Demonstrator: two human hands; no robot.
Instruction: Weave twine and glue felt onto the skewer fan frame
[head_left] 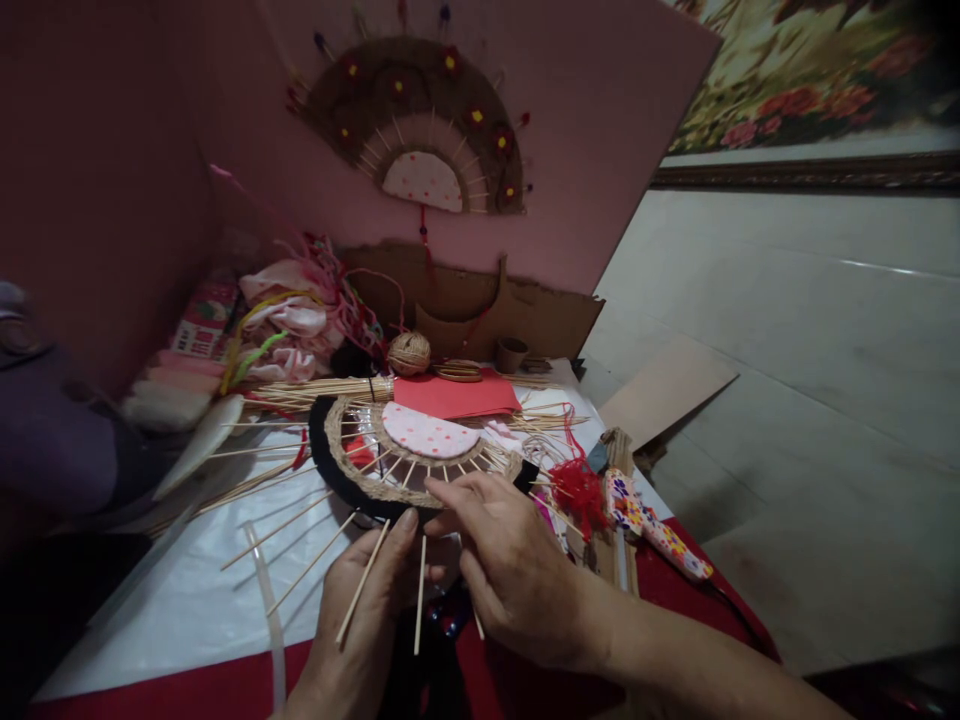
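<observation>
Before me is a half-round fan frame [337, 455] made of thin wooden sticks, with a black outer band and a twine band inside it. A white half-circle with red dots [429, 430] covers its centre. My left hand [367, 590] grips the black band from below, thumb on top near the sticks that jut toward me. Over the band's near right part lies my right hand [510, 570], its fingers bent and pressed at the edge. What its fingertips hold, if anything, is hidden.
Behind the frame lie red paper [457, 393], a twine ball [409, 352] and bundled sticks [322, 392]. A flower-patterned glue gun [660, 530] rests at right beside red yarn [577, 490]. A clear glue stick [266, 600] lies at left. A finished fan [420, 100] hangs above.
</observation>
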